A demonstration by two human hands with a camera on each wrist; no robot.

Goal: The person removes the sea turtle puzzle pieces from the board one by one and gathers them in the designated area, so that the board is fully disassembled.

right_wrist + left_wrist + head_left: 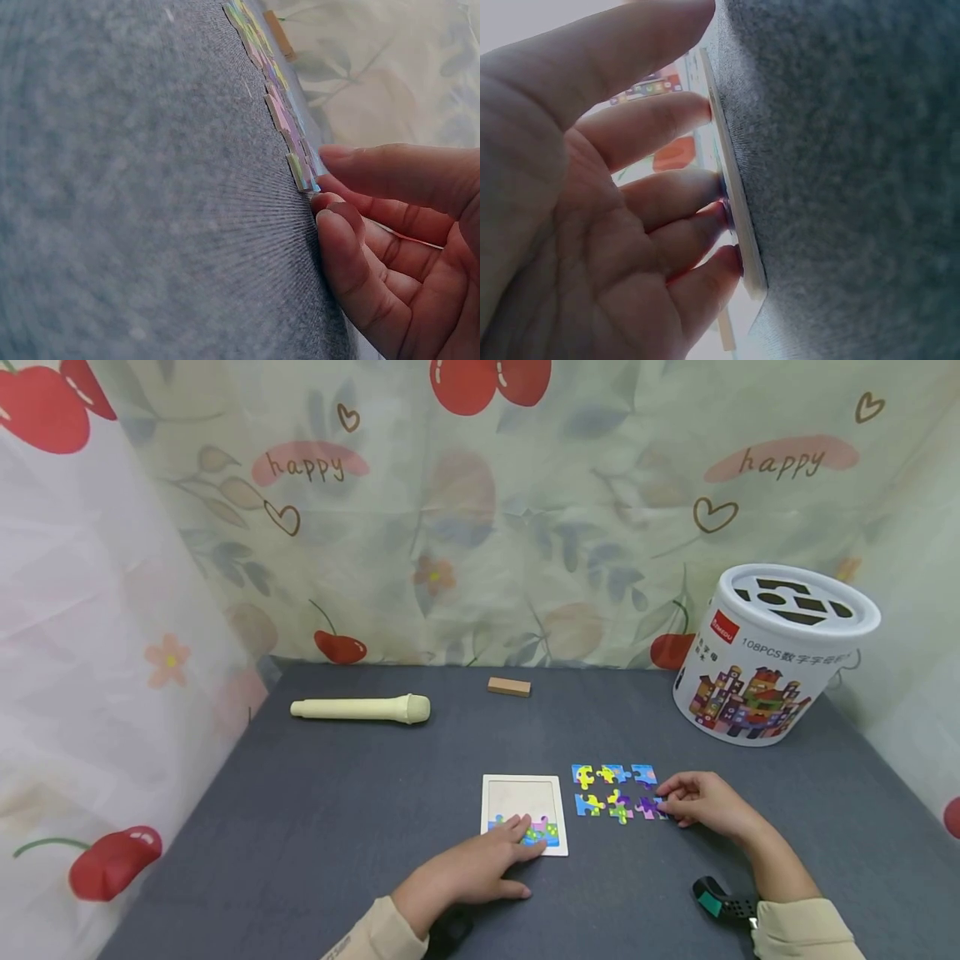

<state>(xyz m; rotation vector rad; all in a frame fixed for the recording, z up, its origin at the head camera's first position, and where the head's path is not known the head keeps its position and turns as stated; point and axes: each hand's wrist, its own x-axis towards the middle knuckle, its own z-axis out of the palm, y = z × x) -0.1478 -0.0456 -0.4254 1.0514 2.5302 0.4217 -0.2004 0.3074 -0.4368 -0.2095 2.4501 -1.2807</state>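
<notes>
A square wooden puzzle tray (pixel 523 795) lies on the table, with joined, colourful puzzle pieces (pixel 553 833) along its near side. My left hand (pixel 483 867) rests across the tray's near left part, fingers spread and fingertips on the pieces, partly covering them. In the left wrist view its fingertips meet the tray's (pixel 739 202) face beside the edge. Right of the tray, loose puzzle pieces (pixel 621 810) lie in two rows. My right hand (pixel 705 802) pinches the puzzle piece (pixel 304 180) at the right end of the near row, between thumb and fingers, low at the tabletop.
A toy microphone (pixel 360 708) lies at the back left and a small wooden block (pixel 509 687) at the back middle. A white tub (pixel 757 668) with a slotted lid stands at the back right. A dark wrist strap (pixel 723 902) is by the right sleeve. Printed cloth hangs behind the table.
</notes>
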